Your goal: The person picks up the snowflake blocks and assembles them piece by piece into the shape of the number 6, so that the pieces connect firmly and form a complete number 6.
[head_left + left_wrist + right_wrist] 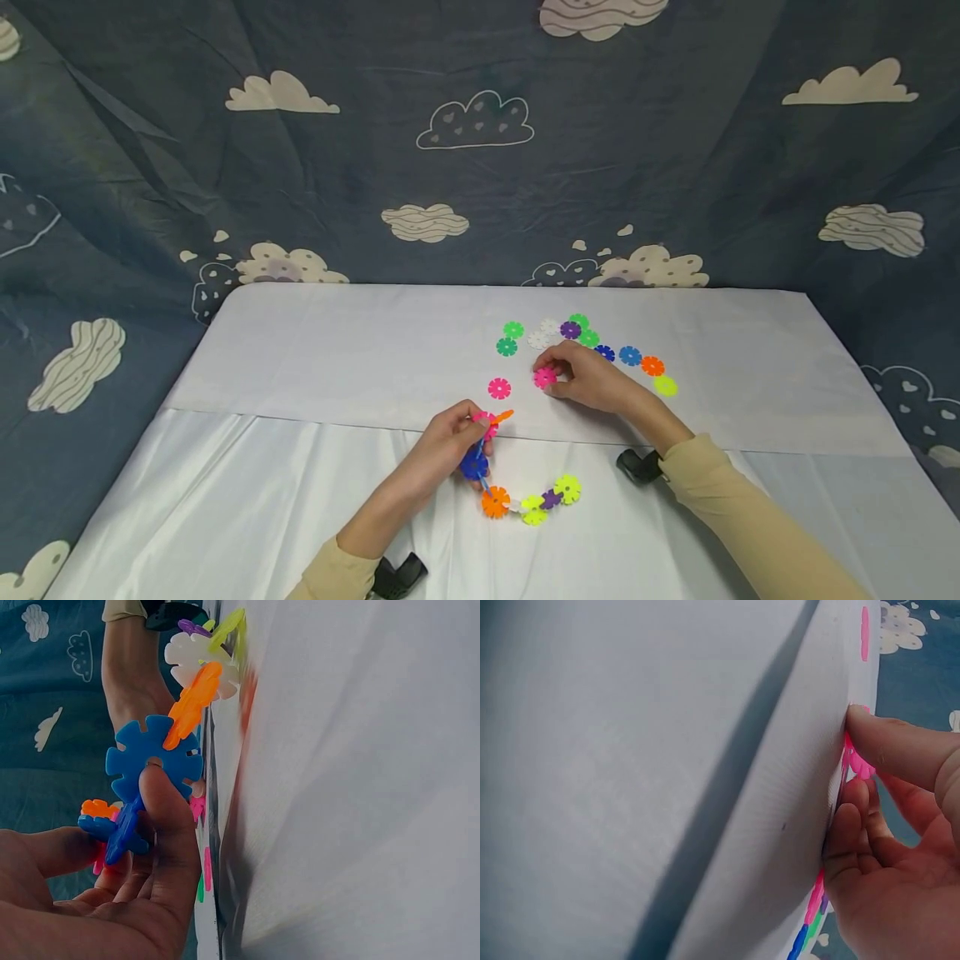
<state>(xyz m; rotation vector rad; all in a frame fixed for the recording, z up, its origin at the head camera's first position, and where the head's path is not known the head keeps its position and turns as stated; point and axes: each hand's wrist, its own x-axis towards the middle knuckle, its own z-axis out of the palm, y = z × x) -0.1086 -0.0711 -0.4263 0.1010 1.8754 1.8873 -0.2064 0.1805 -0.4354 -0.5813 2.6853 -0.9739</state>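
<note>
My left hand (456,437) grips a chain of interlocked notched plastic discs near its upper end. By the fingertips are a pink disc and an orange disc (502,417) set edge-on. Below them the chain curves right through a blue disc (154,759), another orange disc (495,502), and white, yellow and purple ones, ending at a yellow disc (567,489). Farther right, my right hand (588,379) pinches a loose pink disc (545,378) between thumb and fingers, low at the white cloth. In the right wrist view its pink edge (861,763) shows between the fingertips.
A single pink disc (498,388) lies between the hands. Behind them lie green discs (507,346), white discs (539,339) and a purple disc (571,330). Toward the right are a light blue disc (630,356), an orange disc (652,366) and a yellow disc (665,385).
</note>
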